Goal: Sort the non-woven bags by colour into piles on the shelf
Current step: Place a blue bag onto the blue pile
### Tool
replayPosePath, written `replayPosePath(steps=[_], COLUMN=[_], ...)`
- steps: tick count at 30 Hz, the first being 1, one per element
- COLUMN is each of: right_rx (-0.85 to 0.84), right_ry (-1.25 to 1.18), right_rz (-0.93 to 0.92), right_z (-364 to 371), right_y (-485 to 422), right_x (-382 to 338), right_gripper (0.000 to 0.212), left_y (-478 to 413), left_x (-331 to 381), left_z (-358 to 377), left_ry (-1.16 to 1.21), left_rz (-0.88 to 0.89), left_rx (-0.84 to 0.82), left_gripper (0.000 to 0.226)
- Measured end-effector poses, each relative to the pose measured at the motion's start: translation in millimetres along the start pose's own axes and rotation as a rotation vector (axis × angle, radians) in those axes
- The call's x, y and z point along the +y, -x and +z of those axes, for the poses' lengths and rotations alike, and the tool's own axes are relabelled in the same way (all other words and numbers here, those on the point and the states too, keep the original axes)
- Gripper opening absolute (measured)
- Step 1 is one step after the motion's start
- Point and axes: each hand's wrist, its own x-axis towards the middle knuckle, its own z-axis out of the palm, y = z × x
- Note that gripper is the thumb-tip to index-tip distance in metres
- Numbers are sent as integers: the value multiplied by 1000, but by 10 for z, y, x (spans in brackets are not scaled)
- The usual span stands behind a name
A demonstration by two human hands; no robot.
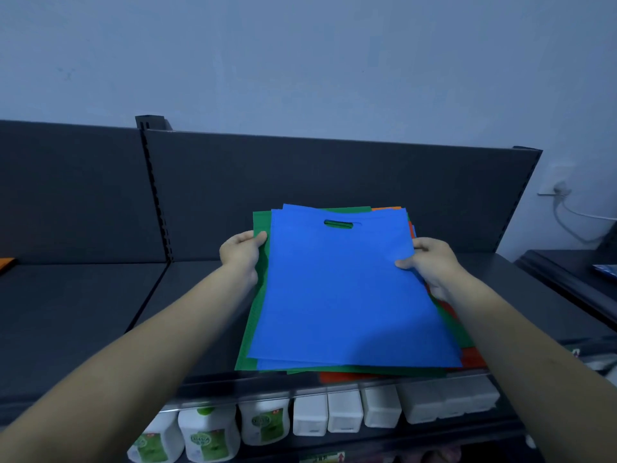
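From my remote seat, the biggest thing in view is the dark grey shelf (83, 312), with its upright back panel (334, 175) running across under a pale wall (300, 55). On the front part of the shelf, right of centre, sits the stack of bags (334, 329), its near edge reaching the shelf's lip. I cannot tell whether it lies flat or is raised a little.

The blue bag (340, 279) is on top and covers most of the stack. A green bag (253, 345) sticks out beneath it along the left and near sides, and an orange-red bag (470, 357) shows at the right and near corner.

My left hand (242, 253) grips the stack's left edge, thumb laid on the green. My right hand (430, 262) grips the right edge, thumb pressed on the blue, fingers curled round the side.

Below the shelf stands a row of white bottles (207, 432), some with green labels. The blue bag's handle slot (339, 224) shows green through it. An orange scrap (6, 262) lies at the shelf's far left.
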Motion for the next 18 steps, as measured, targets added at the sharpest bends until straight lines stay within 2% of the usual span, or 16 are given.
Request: replayPosePath(steps=[3, 5, 8, 11, 14, 16, 18], right_rx=[-8, -4, -2, -1, -9, -11, -17], right_ry=[-36, -58, -98, -155, -184, -205, -246], right_rz=[-58, -72, -59, -23, 15, 31, 47], right_z=[-47, -61, -49, -32, -17, -15, -15], right_y=[22, 42, 64, 38, 8, -11, -18], right_x=[-55, -76, -66, -4, 52, 82, 100], right_gripper=[23, 23, 25, 26, 27, 30, 31], left_y=[3, -35, -61, 19, 43, 72, 98], left_x=[-26, -49, -89, -53, -24, -9, 5], left_z=[20, 9, -13, -30, -25, -35, -33], left_ry=[-180, -329, -510, -799, -925, -921, -898], left_rz=[189, 245, 238, 315, 318, 283, 284], left_rx=[15, 5, -42, 17, -28, -64, -90], left_gripper=[36, 28, 13, 9, 25, 42, 45])
